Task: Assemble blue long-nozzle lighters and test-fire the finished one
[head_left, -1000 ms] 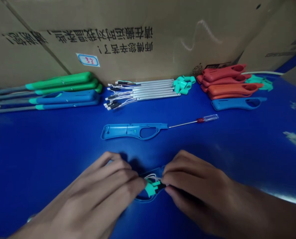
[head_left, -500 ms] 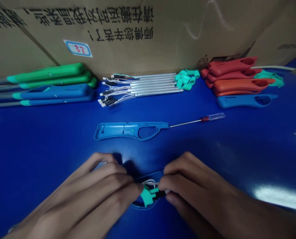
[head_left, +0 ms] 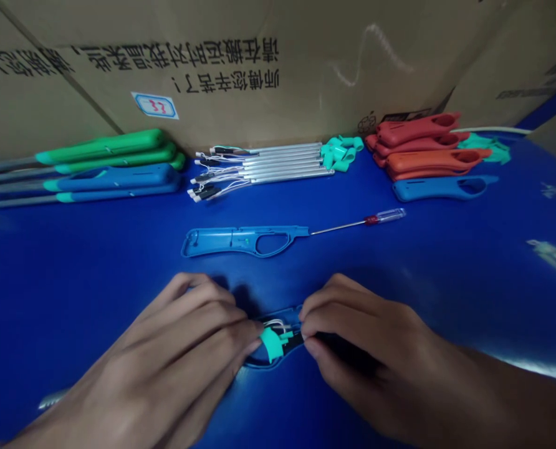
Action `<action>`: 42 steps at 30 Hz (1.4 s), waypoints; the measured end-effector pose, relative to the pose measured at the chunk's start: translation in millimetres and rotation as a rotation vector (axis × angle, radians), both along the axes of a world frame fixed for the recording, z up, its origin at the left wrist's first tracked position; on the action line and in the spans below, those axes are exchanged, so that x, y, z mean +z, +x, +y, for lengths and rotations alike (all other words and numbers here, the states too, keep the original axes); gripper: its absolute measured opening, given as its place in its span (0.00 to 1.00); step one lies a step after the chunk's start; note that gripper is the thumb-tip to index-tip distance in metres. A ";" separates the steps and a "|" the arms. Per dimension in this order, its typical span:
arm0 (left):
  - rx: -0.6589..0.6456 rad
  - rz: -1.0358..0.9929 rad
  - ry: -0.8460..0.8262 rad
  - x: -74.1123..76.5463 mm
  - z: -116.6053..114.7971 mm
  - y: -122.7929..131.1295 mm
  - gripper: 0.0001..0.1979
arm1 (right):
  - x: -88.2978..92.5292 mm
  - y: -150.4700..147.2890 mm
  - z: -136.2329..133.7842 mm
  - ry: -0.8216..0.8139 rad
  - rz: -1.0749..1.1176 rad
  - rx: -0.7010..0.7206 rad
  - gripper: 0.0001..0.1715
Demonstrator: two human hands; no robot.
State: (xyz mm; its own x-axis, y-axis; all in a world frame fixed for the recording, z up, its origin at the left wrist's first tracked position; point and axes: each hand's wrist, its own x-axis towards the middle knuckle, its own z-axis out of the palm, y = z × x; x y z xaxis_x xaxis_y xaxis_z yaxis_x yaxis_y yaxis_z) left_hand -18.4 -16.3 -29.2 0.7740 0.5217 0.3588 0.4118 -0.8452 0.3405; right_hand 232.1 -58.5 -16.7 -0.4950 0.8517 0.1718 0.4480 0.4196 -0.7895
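Near the front of the blue table, a blue plastic lighter shell half point(head_left: 285, 313) lies between my hands. A turquoise trigger point(head_left: 273, 345) sits inside it, with white wires point(head_left: 274, 323) looping above and a black part to its right. My left hand point(head_left: 184, 343) covers the shell's left end, fingers closed on it beside the trigger. My right hand point(head_left: 366, 327) is closed in a pinch at the other end of the shell; its fingertips hide what lies between them. Behind my hands rests a second blue shell half point(head_left: 212, 243), hollow side up, with a screwdriver point(head_left: 371, 219) touching its narrow tip.
Silver tubes point(head_left: 282, 163) with wires lie at the back, beside turquoise caps point(head_left: 341, 153). Green and blue lighters point(head_left: 110, 149) are stacked at left. Red, orange and blue shells point(head_left: 437, 162) stand at right, by more turquoise parts point(head_left: 488, 148). A cardboard box point(head_left: 306, 50) walls the back.
The camera view has shifted slightly. My right fingers have closed in over the black part, and a pale end that showed beside them is now hidden. My left hand keeps its hold.
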 end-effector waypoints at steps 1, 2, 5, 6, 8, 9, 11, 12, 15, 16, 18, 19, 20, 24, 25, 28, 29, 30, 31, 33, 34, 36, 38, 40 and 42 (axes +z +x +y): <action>0.001 0.011 0.000 0.3 -0.1 0.1 0.10 | -0.3 0.0 0.1 -0.002 -0.002 -0.003 0.08; -0.002 0.021 0.001 0.5 0.1 0.1 0.10 | -0.4 0.0 0.2 -0.006 -0.005 -0.005 0.08; -0.022 0.040 0.011 1.6 2.5 -0.4 0.11 | -0.5 0.2 0.6 -0.005 -0.004 0.004 0.08; -0.033 0.047 0.013 2.4 3.4 -0.7 0.11 | -0.4 0.3 0.7 -0.001 -0.001 0.008 0.08; -0.053 0.064 0.017 4.4 4.9 -1.1 0.12 | -0.4 0.5 1.0 0.015 0.004 0.008 0.08; -0.059 0.079 0.014 5.5 5.3 -1.2 0.12 | -0.5 0.6 1.1 0.027 0.008 0.006 0.08; -0.057 0.107 -0.001 7.1 5.2 -0.8 0.13 | -1.0 1.1 0.9 0.055 0.017 0.013 0.08; -0.054 0.111 -0.005 7.4 4.8 -0.3 0.13 | -1.3 1.4 0.7 0.065 0.018 0.016 0.08; -0.039 0.081 0.015 6.1 3.3 1.2 0.13 | -2.0 2.2 0.3 0.083 0.016 0.030 0.08; -0.035 0.066 0.028 5.6 2.9 1.6 0.12 | -2.2 2.4 0.4 0.088 0.016 0.031 0.08; -0.026 0.069 0.030 5.9 2.1 2.0 0.12 | -2.2 2.6 0.8 0.101 0.015 0.033 0.07; -0.027 0.073 0.025 6.8 1.7 2.1 0.12 | -2.2 2.6 1.0 0.103 0.010 0.037 0.07; -0.025 0.082 0.016 8.2 1.4 2.2 0.12 | -2.2 2.6 1.3 0.100 0.000 0.041 0.07; -0.028 0.109 -0.005 13.3 1.2 2.7 0.14 | -2.9 3.0 2.0 0.077 -0.030 0.061 0.08; -0.034 0.112 -0.006 13.6 1.4 2.7 0.14 | -3.3 3.0 1.9 0.078 -0.030 0.063 0.08; -0.046 0.109 -0.003 12.2 2.2 2.3 0.14 | -4.3 2.5 0.7 0.096 -0.024 0.048 0.07; -0.047 0.107 0.001 11.5 2.3 2.2 0.13 | -4.4 2.2 0.0 0.100 -0.027 0.032 0.07; -0.046 0.105 0.006 11.1 2.4 2.2 0.13 | -4.5 1.8 -0.7 0.101 -0.031 0.015 0.08; -0.046 0.106 0.009 10.9 2.4 2.3 0.13 | -4.4 1.5 -1.3 0.101 -0.035 0.002 0.08; -0.044 0.107 0.014 11.6 2.4 2.8 0.12 | -3.9 0.8 -2.0 0.099 -0.041 -0.002 0.07; -0.041 0.109 0.015 12.2 2.3 3.1 0.12 | -3.6 0.4 -2.0 0.103 -0.041 0.003 0.07; -0.034 0.114 0.011 13.4 2.2 3.1 0.12 | -2.8 -0.1 -1.5 0.114 -0.046 0.014 0.07; -0.040 0.140 -0.009 14.1 2.1 2.1 0.14 | -2.1 -0.2 -0.8 0.131 -0.054 0.020 0.08; -0.057 0.153 -0.012 14.2 2.1 0.8 0.15 | -1.6 0.0 -0.4 0.149 -0.060 0.026 0.08; -0.072 0.132 0.019 14.1 2.1 -0.2 0.15 | -1.4 0.5 -0.7 0.156 -0.071 0.038 0.08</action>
